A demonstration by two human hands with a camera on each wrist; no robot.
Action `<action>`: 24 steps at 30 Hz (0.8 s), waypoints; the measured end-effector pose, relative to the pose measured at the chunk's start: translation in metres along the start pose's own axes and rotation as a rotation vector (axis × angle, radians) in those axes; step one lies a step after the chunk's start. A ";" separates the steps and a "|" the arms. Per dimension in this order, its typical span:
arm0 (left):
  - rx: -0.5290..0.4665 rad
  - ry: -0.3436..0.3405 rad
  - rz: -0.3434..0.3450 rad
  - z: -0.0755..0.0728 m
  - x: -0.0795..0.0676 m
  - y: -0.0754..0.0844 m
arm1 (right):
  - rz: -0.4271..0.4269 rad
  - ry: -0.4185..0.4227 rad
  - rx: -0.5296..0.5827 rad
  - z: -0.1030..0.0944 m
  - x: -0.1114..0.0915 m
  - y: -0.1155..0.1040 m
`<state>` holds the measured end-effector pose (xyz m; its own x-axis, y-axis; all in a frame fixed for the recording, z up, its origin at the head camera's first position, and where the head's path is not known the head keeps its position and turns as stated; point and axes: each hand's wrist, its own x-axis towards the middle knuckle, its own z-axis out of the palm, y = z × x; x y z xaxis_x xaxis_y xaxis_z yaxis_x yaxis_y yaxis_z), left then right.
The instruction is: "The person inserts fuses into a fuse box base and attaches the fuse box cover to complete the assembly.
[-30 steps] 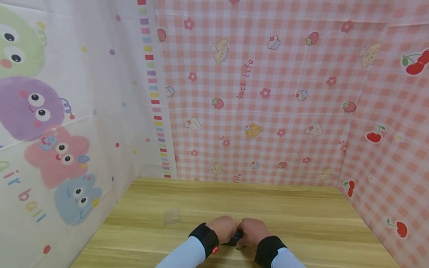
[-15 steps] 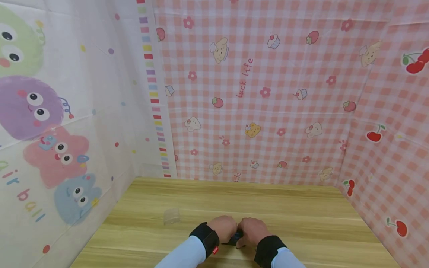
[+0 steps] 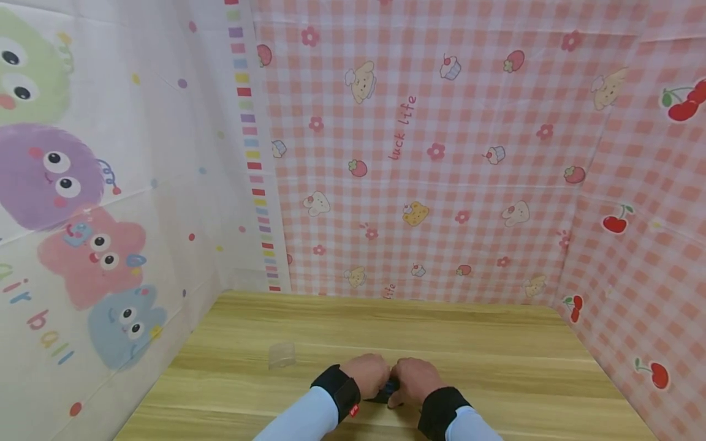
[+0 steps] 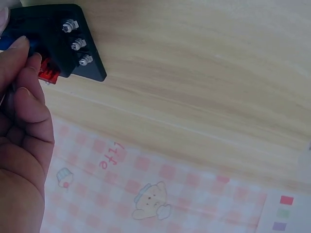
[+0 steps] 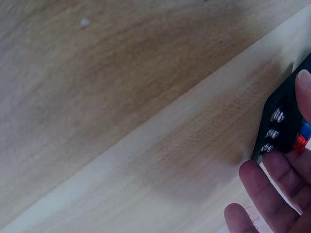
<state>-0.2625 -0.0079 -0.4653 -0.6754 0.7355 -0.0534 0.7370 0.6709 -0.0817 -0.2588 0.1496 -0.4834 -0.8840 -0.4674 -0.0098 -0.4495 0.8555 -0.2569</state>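
Note:
Between my hands, low on the table, is a black plastic block (image 3: 379, 398) with a flat base. In the left wrist view three metal screws with washers stand in a row on the block (image 4: 95, 63), and a red part (image 4: 48, 73) shows beside blue at its side. My left hand (image 3: 368, 375) pinches at the blue and red parts with curled fingers; its thumb is partly cut off by the frame. My right hand (image 3: 418, 381) grips the block, its thumb on one side and fingertips near the screws at the other.
A small clear plastic piece (image 3: 282, 356) lies on the wood-grain table (image 3: 496, 367), left of my hands. Behind stands a pink checked cloth wall (image 3: 474, 184); a white printed cloth (image 3: 193, 171) closes the left side. More checked cloth (image 3: 634, 257) hangs on the right.

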 end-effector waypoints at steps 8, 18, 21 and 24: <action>-0.043 0.012 0.029 0.002 -0.001 -0.006 | 0.009 0.006 0.019 -0.001 -0.001 -0.001; -0.004 -0.042 -0.020 -0.003 0.002 -0.001 | 0.000 0.001 0.000 -0.003 0.001 -0.002; 0.016 -0.034 -0.014 -0.001 0.002 0.000 | -0.002 0.003 -0.004 -0.002 0.001 -0.001; 0.020 -0.025 -0.015 0.002 0.001 0.000 | 0.003 -0.007 0.000 -0.001 0.001 -0.001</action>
<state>-0.2638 -0.0072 -0.4669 -0.6869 0.7227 -0.0771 0.7264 0.6795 -0.1030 -0.2597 0.1485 -0.4819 -0.8846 -0.4660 -0.0173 -0.4465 0.8571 -0.2569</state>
